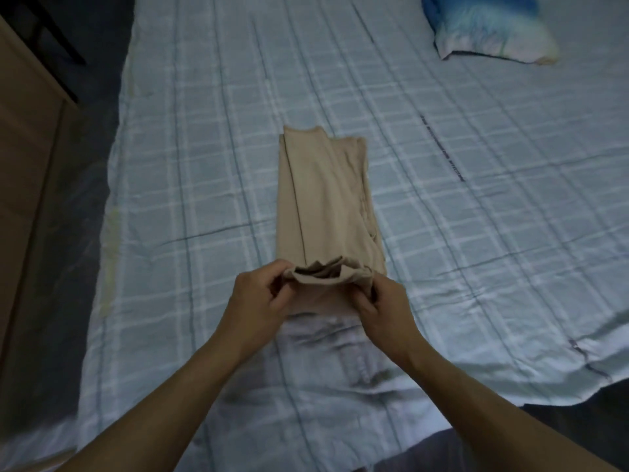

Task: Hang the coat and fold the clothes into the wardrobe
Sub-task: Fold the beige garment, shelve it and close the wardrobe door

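A beige garment [323, 199] lies folded into a long narrow strip on the checked blue bedsheet [476, 199], running away from me. My left hand [258, 301] pinches the near left corner of the strip, and my right hand [384, 304] pinches the near right corner. The near end is lifted off the sheet and bunched between both hands. No coat or wardrobe interior is in view.
A blue and white pillow [490, 25] lies at the far right of the bed. Light wooden furniture [23, 148] stands at the left beyond the bed's edge, with dark floor [85, 199] between. The sheet's near right edge hangs over the mattress.
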